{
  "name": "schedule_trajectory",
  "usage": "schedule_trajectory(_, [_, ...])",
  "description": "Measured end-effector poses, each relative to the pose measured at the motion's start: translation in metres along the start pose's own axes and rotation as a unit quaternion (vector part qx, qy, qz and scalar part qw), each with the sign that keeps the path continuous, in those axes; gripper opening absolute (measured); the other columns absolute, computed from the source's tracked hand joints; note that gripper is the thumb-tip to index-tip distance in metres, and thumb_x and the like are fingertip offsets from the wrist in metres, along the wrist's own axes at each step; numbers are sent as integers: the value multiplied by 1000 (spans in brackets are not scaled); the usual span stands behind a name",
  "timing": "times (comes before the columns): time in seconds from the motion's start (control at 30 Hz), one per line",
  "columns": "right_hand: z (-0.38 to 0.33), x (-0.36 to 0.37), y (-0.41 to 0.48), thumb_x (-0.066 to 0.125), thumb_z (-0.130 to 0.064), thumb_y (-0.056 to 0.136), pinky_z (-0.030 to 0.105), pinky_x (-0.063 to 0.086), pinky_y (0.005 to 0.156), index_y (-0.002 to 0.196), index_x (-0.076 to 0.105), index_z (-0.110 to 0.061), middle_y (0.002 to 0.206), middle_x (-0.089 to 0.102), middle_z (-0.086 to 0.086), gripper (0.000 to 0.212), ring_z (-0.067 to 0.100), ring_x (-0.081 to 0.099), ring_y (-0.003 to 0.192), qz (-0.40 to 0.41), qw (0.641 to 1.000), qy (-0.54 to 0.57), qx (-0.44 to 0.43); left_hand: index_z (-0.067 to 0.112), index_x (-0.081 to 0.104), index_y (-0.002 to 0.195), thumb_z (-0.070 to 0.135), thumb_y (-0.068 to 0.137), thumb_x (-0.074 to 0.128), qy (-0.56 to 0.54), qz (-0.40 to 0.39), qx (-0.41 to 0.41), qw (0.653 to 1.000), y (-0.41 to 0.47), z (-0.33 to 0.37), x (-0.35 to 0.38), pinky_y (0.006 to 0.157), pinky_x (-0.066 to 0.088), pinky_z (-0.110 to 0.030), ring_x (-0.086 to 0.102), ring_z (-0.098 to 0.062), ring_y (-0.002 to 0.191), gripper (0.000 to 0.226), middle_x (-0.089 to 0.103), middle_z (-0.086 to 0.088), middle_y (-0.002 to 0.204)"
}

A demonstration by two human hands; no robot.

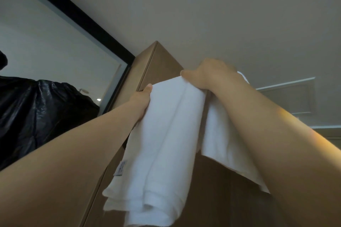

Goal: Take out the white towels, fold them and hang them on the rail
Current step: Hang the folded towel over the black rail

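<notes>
View tilted upward. White towel (166,134): soft terry, folded lengthwise into a long thick band with rounded folds, small label on its left edge. It is held high in front of a wooden cabinet (158,61) with a smooth, matte brown, sharp-cornered face. Left hand (142,97) grips the top left edge, thumb on the front. Right hand (212,75), apart from it, clamps the top right, thumb along the fold. A flat white panel hangs under the right wrist, possibly the same towel. Glossy, crinkled black plastic bag (36,107) at left.
</notes>
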State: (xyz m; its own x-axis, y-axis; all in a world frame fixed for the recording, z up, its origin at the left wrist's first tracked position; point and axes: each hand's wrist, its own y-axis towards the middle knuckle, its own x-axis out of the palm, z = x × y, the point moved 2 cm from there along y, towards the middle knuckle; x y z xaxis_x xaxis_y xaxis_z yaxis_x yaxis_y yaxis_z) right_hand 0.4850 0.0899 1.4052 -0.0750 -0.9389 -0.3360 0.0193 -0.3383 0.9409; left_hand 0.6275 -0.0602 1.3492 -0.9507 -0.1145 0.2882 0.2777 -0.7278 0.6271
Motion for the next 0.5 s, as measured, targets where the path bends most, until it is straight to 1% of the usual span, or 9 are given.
schedule_trajectory(0.1, [-1, -2, 2, 57, -55, 85, 35, 40, 84, 124, 60, -13, 131, 58, 11, 57, 33, 55, 118, -21, 1000, 3, -13, 6, 48, 138, 55, 98, 39, 28, 6, -2, 1000, -3, -2, -4, 104, 42, -42, 55, -34, 117, 64, 56, -14, 132])
schedule_trajectory(0.17, [0, -2, 2, 60, -56, 84, 35, 44, 87, 120, 61, -13, 128, 60, 10, 56, 33, 56, 116, -37, 999, 3, -25, 6, 46, 140, 49, 100, 33, 33, 4, -5, 999, -6, -5, -9, 107, 40, -44, 53, -35, 120, 60, 55, -15, 135])
schedule_trajectory(0.27, [1, -2, 0, 60, -56, 85, 34, 42, 82, 119, 61, -12, 127, 60, 10, 56, 32, 56, 115, -49, 998, 0, -36, 10, 49, 138, 47, 101, 34, 9, -25, -35, 999, -13, -16, -10, 103, 45, -42, 57, -32, 114, 55, 60, -12, 128])
schedule_trajectory(0.3, [2, -2, -1, 60, -56, 86, 33, 40, 80, 119, 61, -12, 127, 60, 10, 55, 32, 56, 114, -50, 998, -2, -40, 11, 50, 136, 47, 101, 36, -13, -40, -53, 998, -16, -22, -10, 97, 48, -40, 60, -30, 108, 52, 63, -11, 121])
schedule_trajectory(0.33, [2, -2, -1, 59, -55, 87, 32, 40, 79, 116, 61, -13, 126, 60, 10, 52, 32, 56, 112, -48, 998, -4, -44, 12, 52, 134, 46, 101, 38, -43, -59, -73, 995, -21, -26, -10, 86, 52, -37, 63, -27, 99, 49, 66, -9, 111])
schedule_trajectory(0.37, [2, -2, -1, 57, -55, 88, 32, 40, 79, 113, 61, -14, 126, 61, 9, 48, 32, 56, 109, -44, 998, -5, -46, 11, 55, 131, 45, 102, 39, -70, -76, -91, 990, -25, -30, -10, 74, 52, -34, 63, -24, 87, 47, 67, -6, 99])
schedule_trajectory(0.4, [2, -1, -2, 55, -54, 89, 33, 40, 79, 112, 61, -14, 126, 61, 10, 46, 32, 56, 108, -39, 998, -9, -49, 10, 56, 129, 43, 102, 40, -88, -86, -103, 987, -27, -32, -11, 66, 49, -31, 62, -22, 78, 45, 65, -5, 89])
schedule_trajectory(0.47, [2, 0, -3, 50, -53, 92, 34, 39, 81, 119, 60, -11, 128, 60, 11, 51, 33, 55, 114, -25, 998, -19, -48, 7, 56, 129, 39, 103, 42, -114, -106, -116, 981, -29, -33, -16, 61, 46, -31, 59, -21, 71, 44, 63, -4, 79])
schedule_trajectory(0.5, [2, 1, -3, 47, -53, 93, 35, 39, 81, 122, 60, -10, 128, 60, 11, 53, 33, 55, 116, -17, 998, -26, -46, 7, 56, 129, 37, 103, 42, -132, -124, -121, 976, -30, -33, -18, 63, 47, -32, 60, -22, 72, 43, 64, -5, 81])
